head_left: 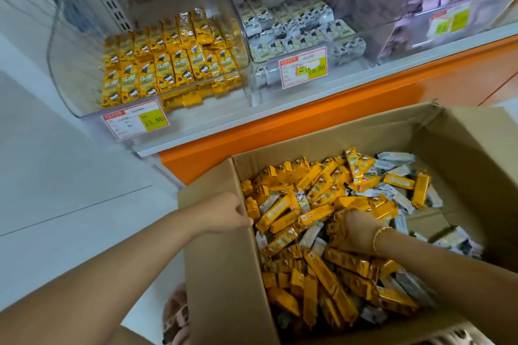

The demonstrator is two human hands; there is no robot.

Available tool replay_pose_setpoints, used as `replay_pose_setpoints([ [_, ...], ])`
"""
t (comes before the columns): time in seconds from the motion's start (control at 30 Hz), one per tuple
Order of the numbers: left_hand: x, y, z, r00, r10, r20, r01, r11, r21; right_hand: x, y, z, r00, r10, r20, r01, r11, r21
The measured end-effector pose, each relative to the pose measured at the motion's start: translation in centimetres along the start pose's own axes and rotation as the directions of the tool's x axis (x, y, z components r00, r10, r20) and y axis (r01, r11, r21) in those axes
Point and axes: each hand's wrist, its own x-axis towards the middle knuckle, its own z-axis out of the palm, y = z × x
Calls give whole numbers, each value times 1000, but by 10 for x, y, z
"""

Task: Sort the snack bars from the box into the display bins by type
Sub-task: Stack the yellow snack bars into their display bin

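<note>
Not much legible here tbh. Up and left of the brown cardboard box (224, 260), the red-and-white paper price tag (135, 119) on the front of the left clear plastic bin (64, 64) reads "15.80" in its yellow-green patch. The small print beside it is mush. Straight up from the box, a second red-and-white price tag (303, 67) on the middle clear plastic bin (258, 95) also shows "15.80", partly washed out by glare. Up and right of the box, the third orange-and-yellow tag (448, 24) is too blurry to read. The shelved yellow foil-wrapped bars (168, 61) carry big white characters I can't make out, and the print on the loose yellow wrappers (308, 204) inside the box is too small.
</note>
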Motion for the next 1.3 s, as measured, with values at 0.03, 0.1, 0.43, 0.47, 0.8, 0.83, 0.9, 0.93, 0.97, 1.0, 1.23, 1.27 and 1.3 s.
replay_pose_setpoints([
  [0.03,-2,0,0,1000,4,11,-4,1000,-8,-3,3,-10,1000,2,14,-3,999,42],
  [0.1,-6,0,-1,1000,2,22,-1,999,-51,-8,9,-34,999,-36,30,32,994,100],
  [0.43,-59,37,-42,984,174,-41,-59,99,-993,-101,-30,-166,766,-342,-544,638,502,583],
  [0.47,-61,40,-45,978,182,-102,-98,-33,-995,-110,-38,-172,737,-356,-574,671,480,565],
  [0.8,-93,31,-93,866,-18,-500,-467,-393,-793,-154,-104,-195,311,-211,-927,749,655,103],
  [0.83,-94,31,-96,857,-30,-515,-482,-403,-778,-153,-109,-194,283,-191,-940,746,660,90],
  [0.9,-95,28,-105,833,-56,-550,-518,-427,-741,-147,-119,-195,249,-143,-958,733,674,90],
  [0.93,-95,26,-110,822,-63,-566,-535,-431,-727,-145,-125,-198,242,-122,-963,726,681,96],
  [0.97,-97,25,-115,812,-61,-581,-547,-428,-720,-143,-130,-202,236,-104,-966,718,688,101],
  [1.0,-99,23,-120,799,-54,-599,-565,-412,-715,-141,-134,-208,231,-86,-969,711,694,108],
  [1.23,-82,4,-180,691,-18,-723,-471,747,-469,-122,-144,-260,181,52,-982,621,769,155],
  [1.27,-76,1,-189,669,42,-742,-382,876,-294,-119,-146,-263,181,57,-982,596,788,156],
  [1.3,-70,1,-196,669,91,-737,-311,936,-166,-116,-148,-265,179,56,-982,568,809,150],
])
